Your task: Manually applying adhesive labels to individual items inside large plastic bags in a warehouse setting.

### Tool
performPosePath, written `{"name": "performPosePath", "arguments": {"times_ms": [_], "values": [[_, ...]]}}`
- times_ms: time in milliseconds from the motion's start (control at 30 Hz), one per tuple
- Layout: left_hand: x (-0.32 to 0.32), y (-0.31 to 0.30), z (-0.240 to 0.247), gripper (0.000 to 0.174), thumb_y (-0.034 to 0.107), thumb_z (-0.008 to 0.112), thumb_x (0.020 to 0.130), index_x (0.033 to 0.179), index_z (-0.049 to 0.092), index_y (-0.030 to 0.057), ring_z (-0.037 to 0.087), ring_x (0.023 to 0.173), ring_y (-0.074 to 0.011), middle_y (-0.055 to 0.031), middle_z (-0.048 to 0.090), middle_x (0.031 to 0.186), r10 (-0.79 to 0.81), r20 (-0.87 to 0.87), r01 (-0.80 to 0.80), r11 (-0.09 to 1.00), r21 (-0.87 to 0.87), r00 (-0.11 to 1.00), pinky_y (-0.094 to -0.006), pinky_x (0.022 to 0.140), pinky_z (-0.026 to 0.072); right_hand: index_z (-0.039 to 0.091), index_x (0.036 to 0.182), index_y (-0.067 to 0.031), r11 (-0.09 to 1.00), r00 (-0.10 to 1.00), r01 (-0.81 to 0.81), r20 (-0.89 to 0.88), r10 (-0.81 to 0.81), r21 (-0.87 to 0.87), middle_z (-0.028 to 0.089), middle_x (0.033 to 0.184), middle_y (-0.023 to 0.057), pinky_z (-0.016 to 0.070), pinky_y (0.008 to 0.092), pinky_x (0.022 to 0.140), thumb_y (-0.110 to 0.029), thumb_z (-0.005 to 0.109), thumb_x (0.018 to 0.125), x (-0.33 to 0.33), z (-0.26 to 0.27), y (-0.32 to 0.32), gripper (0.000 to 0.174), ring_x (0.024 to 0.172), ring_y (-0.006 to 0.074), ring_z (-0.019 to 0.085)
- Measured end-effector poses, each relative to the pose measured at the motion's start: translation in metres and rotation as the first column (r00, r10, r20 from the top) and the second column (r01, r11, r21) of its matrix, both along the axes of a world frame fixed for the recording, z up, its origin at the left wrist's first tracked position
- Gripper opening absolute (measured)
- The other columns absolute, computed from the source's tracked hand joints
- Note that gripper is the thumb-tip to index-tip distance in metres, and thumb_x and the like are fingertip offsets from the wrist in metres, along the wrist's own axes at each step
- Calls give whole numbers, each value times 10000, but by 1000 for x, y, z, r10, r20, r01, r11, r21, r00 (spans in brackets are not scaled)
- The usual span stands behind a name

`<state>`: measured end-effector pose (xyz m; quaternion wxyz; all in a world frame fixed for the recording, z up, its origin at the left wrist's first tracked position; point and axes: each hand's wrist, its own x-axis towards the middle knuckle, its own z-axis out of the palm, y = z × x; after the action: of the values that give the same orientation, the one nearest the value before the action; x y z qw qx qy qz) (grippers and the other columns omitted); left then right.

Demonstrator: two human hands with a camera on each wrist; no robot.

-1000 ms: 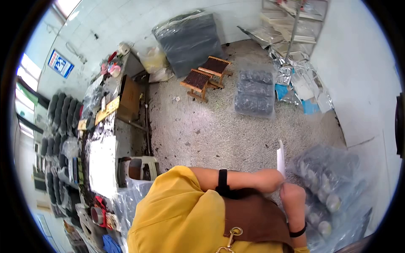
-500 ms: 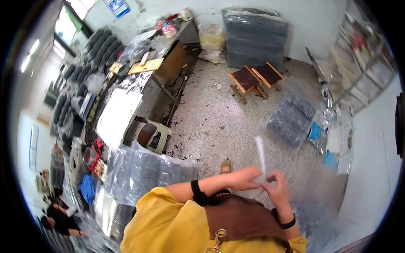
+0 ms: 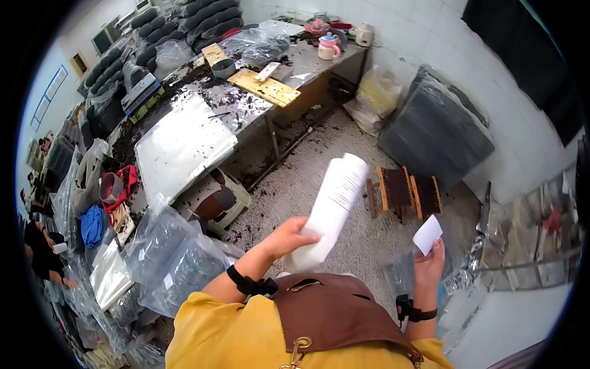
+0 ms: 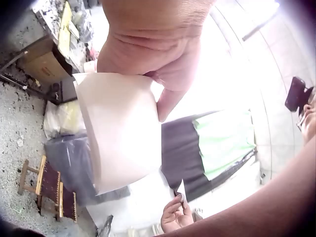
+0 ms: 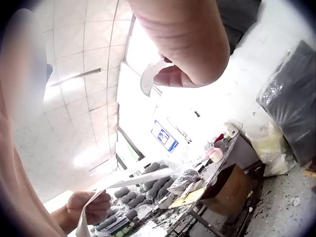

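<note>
My left hand [image 3: 289,238] grips a bent sheaf of white paper [image 3: 332,203] with small print on its outer face, thumb on top. In the left wrist view, the paper [image 4: 121,131] hangs from that hand in a broad curve. Off to the right, my right hand [image 3: 429,264] pinches a small white paper slip [image 3: 427,235] at its lower edge. Faint marks show on this slip [image 5: 148,79] in the right wrist view, where the right hand's inner fingers are partly hidden.
A littered worktable [image 3: 246,120] runs along the left, with a white stool [image 3: 236,212] tucked beside it. Plastic-wrapped bundles [image 3: 184,258] lie near my left arm. Two folding stools [image 3: 395,187] stand ahead, before a large wrapped grey stack [image 3: 436,132]. A shelf rack [image 3: 534,240] is at the right.
The view has turned left toward the worktable. My hands, close together before, have moved apart; the left now holds up the sheaf, while the right has carried the small slip to the right.
</note>
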<state>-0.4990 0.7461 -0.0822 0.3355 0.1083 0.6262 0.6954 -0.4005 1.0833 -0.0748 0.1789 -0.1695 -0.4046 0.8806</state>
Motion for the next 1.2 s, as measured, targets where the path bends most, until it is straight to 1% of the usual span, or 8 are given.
{"name": "performPosePath", "arguments": {"times_ms": [233, 467, 500, 533, 767, 933, 1033, 1200], "values": [[-103, -26, -45, 301, 22, 592, 761, 1048, 518, -27, 581, 812, -141, -83, 599, 945, 572, 213, -604, 786, 137, 792, -280, 734, 475, 486, 811, -70, 947, 991, -129, 66, 115, 294, 533, 780, -2, 425, 193, 624, -10, 549, 806, -194, -41, 10, 88, 675, 78, 517], [-245, -36, -15, 336, 6, 599, 746, 1064, 497, -31, 579, 850, -169, -97, 590, 969, 826, 171, -843, 518, 144, 537, -292, 763, 466, 542, 781, -2, 435, 934, -142, -26, 357, 889, 608, 760, 64, 458, 251, 607, 18, 625, 712, -455, -24, -46, 110, 647, 130, 568], [-258, -38, -8, 351, 10, 603, 741, 1072, 493, -34, 575, 869, -171, -101, 586, 981, 865, 137, -871, 460, 170, 483, -297, 776, 460, 549, 790, -11, 234, 868, 25, -137, 477, 972, 612, 769, 82, 470, 281, 612, 11, 629, 694, -494, -21, -57, 127, 666, 175, 585], [-269, -42, -6, 367, 7, 602, 733, 1080, 489, -36, 567, 896, -175, -105, 580, 1001, 883, 139, -886, 416, 206, 447, -304, 794, 453, 557, 798, -19, 40, 770, 219, -198, 606, 975, 616, 778, 100, 481, 311, 616, 4, 633, 675, -528, -18, -67, 146, 684, 220, 602], [-287, -90, -9, 344, -20, 579, 733, 1063, 485, -39, 588, 855, -190, -112, 589, 979, 984, 149, -986, 80, 148, 103, -309, 782, 465, 548, 793, -68, -255, 542, 450, -35, 840, 856, 567, 693, 96, 455, 369, 539, -119, 593, 720, -772, -29, -193, 100, 632, 276, 560], [-332, -100, 7, 368, -16, 567, 739, 1093, 470, -44, 578, 855, -186, -110, 580, 988, 978, 86, -967, -202, 153, -191, -305, 781, 456, 500, 758, -72, -292, 508, 553, -38, 860, 780, 541, 656, 96, 446, 393, 542, -128, 532, 751, -912, -25, -282, 64, 629, 297, 553], [-351, -93, 7, 378, -29, 547, 735, 1103, 463, -51, 570, 871, -187, -118, 570, 1000, 954, 28, -948, -300, 107, -299, -304, 787, 448, 491, 753, -74, -75, 349, 628, -195, 917, 774, 537, 664, 105, 439, 402, 542, -117, 510, 746, -976, -12, -336, 47, 642, 305, 549], [-397, -55, 11, 390, -50, 538, 717, 1098, 459, -59, 569, 871, -195, -129, 567, 995, 826, 16, -825, -563, 50, -563, -307, 788, 447, 504, 781, -85, -137, 287, 700, -100, 953, 701, 548, 697, 120, 450, 411, 572, -117, 453, 751, -1095, -67, -400, 67, 665, 306, 556]]}}
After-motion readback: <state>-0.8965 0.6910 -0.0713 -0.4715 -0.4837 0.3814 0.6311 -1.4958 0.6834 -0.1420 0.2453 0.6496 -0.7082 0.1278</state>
